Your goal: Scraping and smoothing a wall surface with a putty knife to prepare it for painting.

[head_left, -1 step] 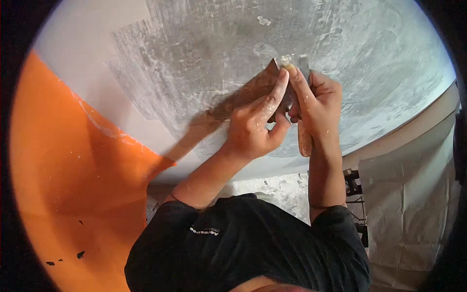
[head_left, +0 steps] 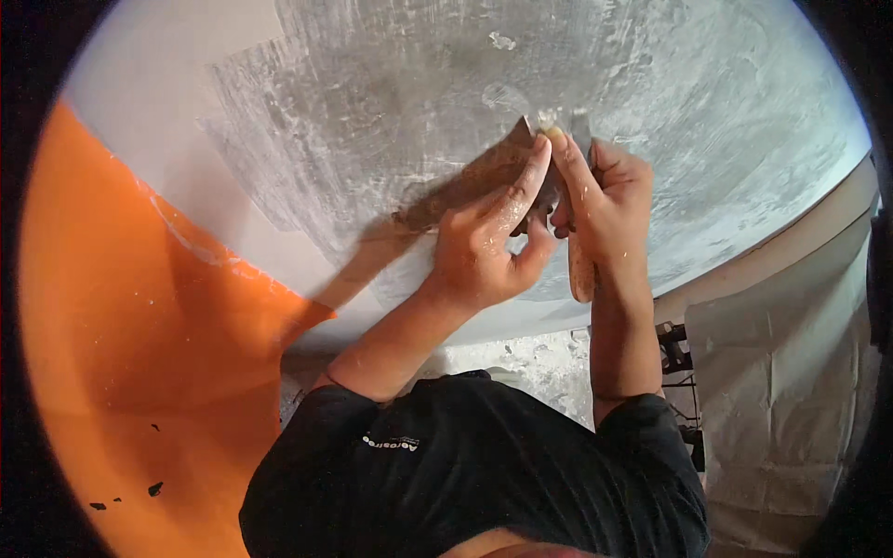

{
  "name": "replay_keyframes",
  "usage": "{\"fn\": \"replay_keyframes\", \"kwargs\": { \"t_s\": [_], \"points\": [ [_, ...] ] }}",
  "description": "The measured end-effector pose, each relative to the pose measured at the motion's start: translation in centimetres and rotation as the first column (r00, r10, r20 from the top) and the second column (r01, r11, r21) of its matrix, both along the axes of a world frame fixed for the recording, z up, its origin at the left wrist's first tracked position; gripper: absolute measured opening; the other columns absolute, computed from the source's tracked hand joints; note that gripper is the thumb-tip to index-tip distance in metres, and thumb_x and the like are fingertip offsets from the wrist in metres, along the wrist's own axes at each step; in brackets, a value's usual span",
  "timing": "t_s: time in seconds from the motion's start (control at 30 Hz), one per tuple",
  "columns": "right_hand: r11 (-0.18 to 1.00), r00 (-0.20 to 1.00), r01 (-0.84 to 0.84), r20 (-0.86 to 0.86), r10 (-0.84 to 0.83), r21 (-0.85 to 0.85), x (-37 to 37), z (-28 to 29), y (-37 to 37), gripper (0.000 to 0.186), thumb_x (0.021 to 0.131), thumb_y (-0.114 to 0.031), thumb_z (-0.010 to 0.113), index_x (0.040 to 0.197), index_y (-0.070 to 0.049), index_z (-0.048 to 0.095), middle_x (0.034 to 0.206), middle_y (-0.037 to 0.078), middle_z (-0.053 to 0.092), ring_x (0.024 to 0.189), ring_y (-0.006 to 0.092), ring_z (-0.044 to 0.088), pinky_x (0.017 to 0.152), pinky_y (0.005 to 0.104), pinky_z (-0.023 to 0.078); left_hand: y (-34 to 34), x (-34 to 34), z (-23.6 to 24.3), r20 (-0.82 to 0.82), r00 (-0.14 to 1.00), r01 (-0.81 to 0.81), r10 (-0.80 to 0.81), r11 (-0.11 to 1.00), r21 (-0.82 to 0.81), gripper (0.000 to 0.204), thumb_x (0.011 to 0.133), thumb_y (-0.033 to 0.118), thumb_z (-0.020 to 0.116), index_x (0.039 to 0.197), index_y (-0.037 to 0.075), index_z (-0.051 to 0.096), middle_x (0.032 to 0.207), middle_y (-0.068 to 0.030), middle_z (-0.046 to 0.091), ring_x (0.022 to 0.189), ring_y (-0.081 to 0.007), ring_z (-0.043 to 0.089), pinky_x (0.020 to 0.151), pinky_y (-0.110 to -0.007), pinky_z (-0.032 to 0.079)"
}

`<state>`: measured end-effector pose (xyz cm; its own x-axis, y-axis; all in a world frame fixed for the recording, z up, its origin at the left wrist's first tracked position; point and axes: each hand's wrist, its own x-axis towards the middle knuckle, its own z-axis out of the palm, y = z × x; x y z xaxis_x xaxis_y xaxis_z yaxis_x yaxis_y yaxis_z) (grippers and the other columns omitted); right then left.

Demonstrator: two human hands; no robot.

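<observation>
My right hand [head_left: 614, 209] is closed round a putty knife whose wooden handle [head_left: 581, 270] sticks out below the palm. Its thumb reaches up along the blade, and the other fingers are curled. My left hand [head_left: 479, 242] sits close on the left side, one long finger laid toward the blade's dark corner [head_left: 523, 126] and the other fingers bent around behind. Both fingertips meet at the top of the tool, beside a small pale lump [head_left: 549, 118]. The fingers hide most of the blade. Pale specks cling to both hands.
A large curved wall [head_left: 372, 102] with streaky grey coating rises in front of me, with a light patch [head_left: 502, 41] higher up. An orange surface [head_left: 121, 325] with dark flakes lies left. At right hangs a grey sheet [head_left: 772, 400]; speckled white ground [head_left: 539, 363] shows below.
</observation>
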<state>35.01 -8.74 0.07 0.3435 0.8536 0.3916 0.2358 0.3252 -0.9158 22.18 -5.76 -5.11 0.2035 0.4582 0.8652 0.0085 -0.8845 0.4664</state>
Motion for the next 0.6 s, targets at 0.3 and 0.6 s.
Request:
{"fn": "replay_keyframes", "kwargs": {
  "t_s": [0.3,0.6],
  "points": [
    [1.000,0.998,0.010,-0.060,-0.011,-0.019,0.1,-0.7,0.2,0.039,0.089,-0.027,0.069,0.062,-0.003,0.056,0.053,0.001,0.054,0.041,0.0064,0.050,0.036,0.0226,0.037,0.0,-0.7,-0.3,-0.143,0.989,0.025,-0.033,0.998,-0.055,0.064,0.074,0.003,0.057,0.136,-0.005,0.045,0.127,-0.0250,0.057,0.116,-0.0373,0.058,0.096,-0.038,0.047],
    [1.000,1.000,-0.001,-0.028,0.002,0.021,-0.8,0.5,0.4,0.039,0.090,-0.028,0.069,0.064,-0.001,0.058,0.053,0.001,0.054,0.041,0.0076,0.050,0.035,0.0233,0.037,-1.1,-1.4,0.9,-0.228,0.974,-0.038,0.007,0.990,-0.134,0.074,0.073,0.005,0.056,0.144,0.000,0.035,0.132,-0.0277,0.051,0.122,-0.0399,0.051,0.098,-0.040,0.046]
  ]
}}
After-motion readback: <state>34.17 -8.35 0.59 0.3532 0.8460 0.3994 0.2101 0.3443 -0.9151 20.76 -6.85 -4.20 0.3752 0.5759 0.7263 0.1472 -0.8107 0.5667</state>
